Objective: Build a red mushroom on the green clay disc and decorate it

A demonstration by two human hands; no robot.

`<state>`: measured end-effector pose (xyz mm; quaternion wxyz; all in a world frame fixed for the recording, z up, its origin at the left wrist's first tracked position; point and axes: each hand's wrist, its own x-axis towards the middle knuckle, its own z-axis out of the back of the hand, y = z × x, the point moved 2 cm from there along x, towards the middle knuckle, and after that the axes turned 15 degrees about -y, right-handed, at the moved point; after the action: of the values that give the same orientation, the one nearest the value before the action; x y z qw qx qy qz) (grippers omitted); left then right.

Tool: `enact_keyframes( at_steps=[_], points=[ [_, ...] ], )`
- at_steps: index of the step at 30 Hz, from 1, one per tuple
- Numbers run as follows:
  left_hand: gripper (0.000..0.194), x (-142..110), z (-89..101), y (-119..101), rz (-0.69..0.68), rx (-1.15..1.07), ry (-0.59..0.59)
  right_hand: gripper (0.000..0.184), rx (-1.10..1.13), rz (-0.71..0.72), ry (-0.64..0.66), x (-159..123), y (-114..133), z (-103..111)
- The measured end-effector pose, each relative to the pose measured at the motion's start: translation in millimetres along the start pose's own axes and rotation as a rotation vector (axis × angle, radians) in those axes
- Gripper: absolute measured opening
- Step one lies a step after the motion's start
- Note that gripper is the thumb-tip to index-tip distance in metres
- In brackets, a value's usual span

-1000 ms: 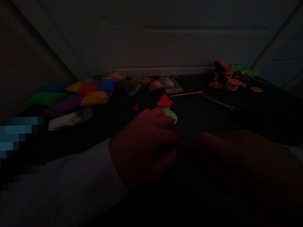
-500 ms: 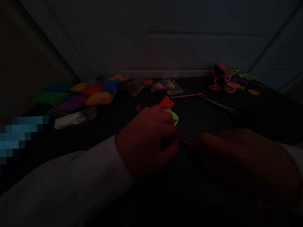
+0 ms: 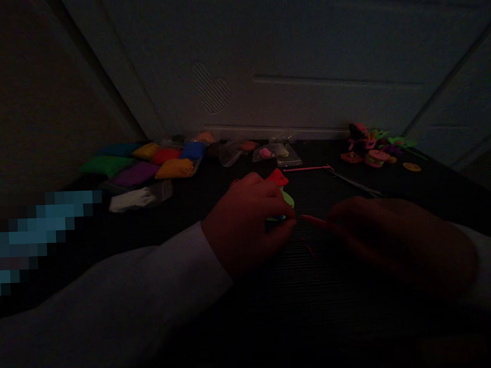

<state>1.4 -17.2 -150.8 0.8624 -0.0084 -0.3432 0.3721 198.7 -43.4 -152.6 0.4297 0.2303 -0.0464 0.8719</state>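
In the dim head view, my left hand (image 3: 253,226) is closed in a pinch just in front of a clay mushroom with a red cap (image 3: 278,177). The mushroom stands on a light green disc (image 3: 288,199), partly covered by my fingers; whatever they pinch is hidden. My right hand (image 3: 396,243) grips a pink pointed modelling tool (image 3: 315,221), its tip aimed at my left fingertips with a small gap between. Below that tip a thin reddish strip (image 3: 309,249) lies on the dark table.
Bags of coloured clay (image 3: 136,173) lie at the back left, with a white clay bag (image 3: 135,199) in front. Behind the mushroom are a pink stick tool (image 3: 307,168) and scissors (image 3: 356,183). Small clay figures (image 3: 375,142) sit at the back right, before a pale panel (image 3: 289,53).
The pink tool's tip has come away from my left fingers, and the reddish strip now shows on the table. The whole scene has shifted down and slightly right as the camera tilted.
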Motion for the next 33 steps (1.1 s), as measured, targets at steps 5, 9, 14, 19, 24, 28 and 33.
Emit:
enact_keyframes(
  at_steps=[5,9,14,19,24,28,33],
  points=[
    [0.013,-1.4,-7.5,-0.4,-0.013,-0.016,0.071,0.022,-0.053,0.072,0.017,8.8,-22.8,-10.5],
    [0.014,-2.5,-12.0,-1.2,-0.073,0.02,0.094,0.019,-0.024,0.061,0.027,12.8,-33.0,-19.2],
    [0.015,-3.4,-18.0,-5.1,-0.123,0.041,0.147,0.027,-0.014,0.09,-0.14,10.2,-31.8,-20.3],
    [0.013,1.2,-11.9,-6.5,-0.085,0.046,0.157,0.027,0.0,0.161,-0.217,6.0,-35.1,-20.7],
    [0.017,17.0,28.0,25.1,-0.016,0.121,-0.119,0.028,0.053,0.126,-0.305,3.6,-32.1,-18.6],
    [0.021,21.3,43.9,72.7,0.163,0.271,-0.107,0.024,0.137,0.097,-0.325,1.8,-23.7,-17.8],
    [0.022,13.2,28.1,100.9,0.254,0.113,0.122,0.021,0.174,0.106,-0.337,0.2,-19.3,-17.9]
  ],
)
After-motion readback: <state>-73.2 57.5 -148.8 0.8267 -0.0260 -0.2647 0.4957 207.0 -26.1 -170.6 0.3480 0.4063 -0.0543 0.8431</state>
